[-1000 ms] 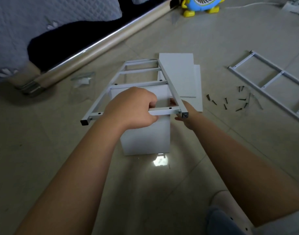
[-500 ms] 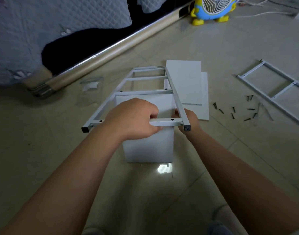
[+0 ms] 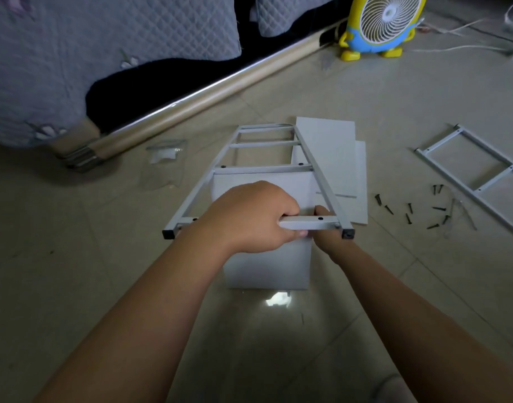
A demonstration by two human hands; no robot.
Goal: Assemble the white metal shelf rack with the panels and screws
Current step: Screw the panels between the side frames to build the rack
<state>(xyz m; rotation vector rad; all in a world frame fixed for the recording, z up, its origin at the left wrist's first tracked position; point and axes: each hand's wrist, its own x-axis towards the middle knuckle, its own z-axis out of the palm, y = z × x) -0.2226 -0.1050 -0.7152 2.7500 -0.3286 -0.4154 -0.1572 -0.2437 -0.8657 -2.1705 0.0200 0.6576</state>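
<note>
My left hand [image 3: 249, 216] is curled tight round the near rung [image 3: 310, 222] of the frame [image 3: 264, 169], which is held level over an upright panel [image 3: 267, 266] standing on the floor [image 3: 75, 286]. My right hand [image 3: 328, 239] sits behind the rung by the frame's right corner, mostly hidden; I cannot tell what it holds. Two flat panels [image 3: 331, 152] lie beyond. Screws [image 3: 409, 210] are scattered to the right, near a second frame [image 3: 476, 175].

Your right hand [image 3: 327, 239] lies mostly behind the near rung [image 3: 310, 222]; one fingertip [image 3: 322, 210] shows above it, grip unreadable. Your left hand [image 3: 249, 216] curls over that rung, fingertips hidden, covering the panel [image 3: 267, 269] top. Right of your fingers, the second frame [image 3: 467, 167] runs off-edge.
</note>
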